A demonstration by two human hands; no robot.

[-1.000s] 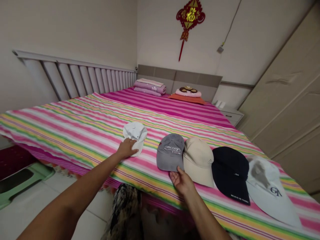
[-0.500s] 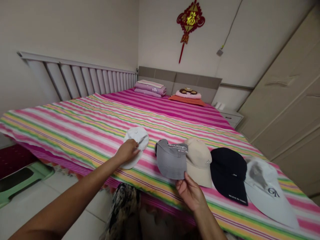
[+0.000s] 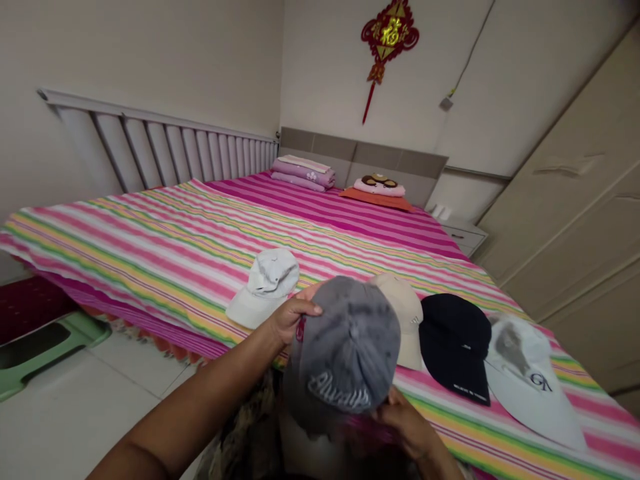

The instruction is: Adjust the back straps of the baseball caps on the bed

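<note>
A grey baseball cap (image 3: 353,340) with white lettering is held up near my body, over the bed's front edge. My left hand (image 3: 293,317) pinches its left side, thumb on top. At the lower right of the cap is my right hand (image 3: 407,423), its fingers curled on the edge and partly hidden behind it. Left of the cap, a white cap (image 3: 270,283) lies on the striped sheet, touched by neither hand. To the right, a beige cap (image 3: 407,320) is partly covered from view, followed by a black cap (image 3: 457,347) and a white cap with dark letters (image 3: 535,380).
The bed carries a striped sheet (image 3: 165,247). Folded purple bedding (image 3: 303,175) and a pink pillow (image 3: 379,189) lie by the headboard (image 3: 325,148). A green stool (image 3: 55,353) stands at the lower left, a nightstand (image 3: 463,233) beyond the bed's right side.
The grey cap has been lifted off the bed toward me and turned. My left hand has let go of the white cap, whose brim now points left, and has taken hold of the grey cap.
</note>
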